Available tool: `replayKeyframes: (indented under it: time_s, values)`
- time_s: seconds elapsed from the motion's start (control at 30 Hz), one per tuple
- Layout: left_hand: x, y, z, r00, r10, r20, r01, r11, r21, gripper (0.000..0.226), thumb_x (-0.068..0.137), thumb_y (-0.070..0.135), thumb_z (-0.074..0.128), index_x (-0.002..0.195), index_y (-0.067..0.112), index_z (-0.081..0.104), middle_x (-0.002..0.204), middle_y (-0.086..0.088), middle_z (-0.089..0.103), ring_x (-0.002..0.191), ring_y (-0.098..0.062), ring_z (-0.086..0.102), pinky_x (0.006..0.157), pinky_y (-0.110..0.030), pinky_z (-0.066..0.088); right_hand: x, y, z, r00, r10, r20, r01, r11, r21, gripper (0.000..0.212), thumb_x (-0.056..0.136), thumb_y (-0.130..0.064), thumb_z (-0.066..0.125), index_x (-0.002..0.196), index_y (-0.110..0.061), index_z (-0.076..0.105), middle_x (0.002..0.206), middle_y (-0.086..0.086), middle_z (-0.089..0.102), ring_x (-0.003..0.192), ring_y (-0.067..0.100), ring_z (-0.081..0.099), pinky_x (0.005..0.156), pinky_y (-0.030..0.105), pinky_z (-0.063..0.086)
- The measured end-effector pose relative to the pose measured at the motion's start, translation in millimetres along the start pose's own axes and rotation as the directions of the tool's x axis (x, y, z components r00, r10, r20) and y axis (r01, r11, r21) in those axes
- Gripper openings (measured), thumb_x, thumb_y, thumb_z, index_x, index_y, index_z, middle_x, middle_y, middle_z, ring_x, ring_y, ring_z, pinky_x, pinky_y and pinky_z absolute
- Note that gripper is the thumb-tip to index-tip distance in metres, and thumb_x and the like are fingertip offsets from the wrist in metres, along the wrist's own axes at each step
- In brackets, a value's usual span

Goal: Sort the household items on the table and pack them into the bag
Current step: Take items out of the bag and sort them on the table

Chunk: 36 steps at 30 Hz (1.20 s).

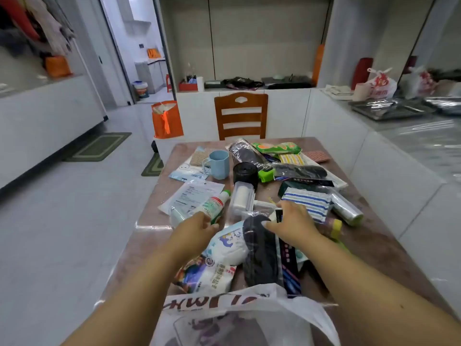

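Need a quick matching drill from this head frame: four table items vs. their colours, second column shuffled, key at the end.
Items:
1. cup
2. roll of bags
3. striped cloth
4. clip

Colours:
A. bright green
B. light blue
C. blue and white
D. black

Pairs: 1-B, 2-D, 3-C, 4-A
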<state>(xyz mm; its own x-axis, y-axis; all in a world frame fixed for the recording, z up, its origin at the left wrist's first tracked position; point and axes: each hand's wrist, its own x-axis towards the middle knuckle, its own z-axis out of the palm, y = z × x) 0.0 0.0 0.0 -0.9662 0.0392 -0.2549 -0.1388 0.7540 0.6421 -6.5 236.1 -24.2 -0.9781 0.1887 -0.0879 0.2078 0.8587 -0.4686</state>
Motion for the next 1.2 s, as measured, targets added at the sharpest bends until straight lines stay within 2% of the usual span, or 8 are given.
replayKeyframes:
  time_s: [0.13, 0.27, 0.4, 0.6, 0.77, 0.9, 1.07, 1.2]
  values:
    - [15.9, -9.3, 15.5, 0.996, -0.046, 0.080, 0.029, 0.978, 0.208, 0.045, 0.094, 0.037, 0.053, 0.133, 0.016, 0.048, 0.129, -0.008, 0.059, 0.108, -0.022, 0.058, 0.088, -0.033, 0.048, 13.8, -6.9, 7.0, 0.983, -0.045, 0.176, 0.112, 0.912, -0.395, 0.095, 0.072, -0.063, 0.069, 0.146, -0.018, 0.029, 0.149, 0.007, 0.036, 0.139, 0.028, 0.027, 0.109, 0.048, 0.024]
    - [23.4, -7.3, 32.1, 0.985, -0.035, 0.168, -0.016, 0.955, 0.296, 0.051, 0.095, 0.035, 0.053, 0.138, 0.010, 0.042, 0.133, -0.012, 0.056, 0.114, -0.027, 0.057, 0.089, -0.034, 0.047, 27.4, -11.5, 10.8, 0.974, -0.127, 0.189, 0.199, 0.876, -0.439, 0.036, 0.079, -0.039, 0.073, 0.111, -0.022, 0.068, 0.121, 0.006, 0.061, 0.121, 0.028, 0.047, 0.097, 0.038, 0.040]
    - [34.1, 0.5, 38.6, 0.986, 0.046, 0.163, -0.060, 0.995, 0.080, 0.046, 0.095, 0.039, 0.054, 0.134, 0.016, 0.047, 0.121, -0.004, 0.059, 0.094, -0.014, 0.059, 0.071, -0.024, 0.050, 35.5, -4.4, -2.6, 0.972, -0.198, 0.123, 0.218, 0.959, -0.179, 0.010, 0.082, -0.022, 0.071, 0.073, -0.025, 0.066, 0.091, 0.002, 0.067, 0.094, 0.021, 0.060, 0.071, 0.029, 0.045]
    - [34.3, 25.3, 32.9, 0.986, 0.137, 0.100, -0.077, 0.887, -0.455, 0.029, 0.079, 0.009, 0.076, 0.107, 0.007, 0.065, 0.091, -0.004, 0.070, 0.072, -0.004, 0.068, 0.061, -0.016, 0.053, 38.6, -25.5, -33.2, 0.951, -0.310, 0.001, 0.275, 0.844, 0.461, 0.007, 0.087, -0.018, 0.068, 0.084, -0.017, 0.062, 0.083, 0.001, 0.067, 0.078, 0.016, 0.062, 0.075, 0.033, 0.049]
    - [43.5, 21.0, 11.1, 0.998, -0.068, -0.003, 0.050, 0.764, -0.643, 0.009, 0.089, 0.018, 0.067, 0.087, 0.009, 0.067, 0.093, -0.019, 0.074, 0.084, -0.032, 0.072, 0.080, -0.043, 0.058, 62.7, 28.4, -41.2, 0.948, 0.189, -0.255, -0.212, 0.975, -0.067, 0.076, 0.077, -0.056, 0.068, 0.134, -0.012, 0.044, 0.132, 0.013, 0.055, 0.121, 0.034, 0.051, 0.096, 0.045, 0.046]
    - [46.3, 11.9, 9.7, 0.969, -0.224, 0.102, 0.224, 0.627, -0.746, 0.019, 0.092, 0.017, 0.062, 0.098, -0.001, 0.060, 0.082, -0.019, 0.072, 0.067, -0.030, 0.072, 0.062, -0.038, 0.059, 69.3, 63.6, -14.0, 0.800, 0.595, -0.075, -0.578, 0.799, 0.164, 0.089, 0.080, -0.052, 0.068, 0.144, -0.008, 0.024, 0.140, 0.018, 0.049, 0.125, 0.040, 0.048, 0.097, 0.047, 0.046]
    - [43.2, 2.2, 25.0, 0.935, -0.299, 0.190, 0.318, 0.474, -0.821, 0.024, 0.096, 0.017, 0.055, 0.111, -0.001, 0.060, 0.065, -0.009, 0.073, 0.053, -0.022, 0.070, 0.046, -0.032, 0.054, 73.9, 55.1, -25.2, 0.801, 0.562, -0.206, -0.300, 0.675, 0.674, 0.040, 0.087, -0.021, 0.067, 0.122, -0.010, 0.050, 0.121, 0.010, 0.063, 0.100, 0.028, 0.062, 0.081, 0.037, 0.053]
    - [40.4, 5.6, 26.5, 0.939, -0.204, 0.275, 0.333, 0.350, -0.876, 0.049, 0.095, 0.049, 0.047, 0.115, 0.007, 0.063, 0.091, -0.014, 0.076, 0.084, -0.032, 0.073, 0.083, -0.050, 0.055, 50.6, 13.9, -43.2, 0.971, 0.238, 0.027, -0.168, 0.594, 0.787, 0.034, 0.087, -0.027, 0.068, 0.114, -0.008, 0.062, 0.112, 0.009, 0.068, 0.093, 0.025, 0.066, 0.078, 0.036, 0.056]
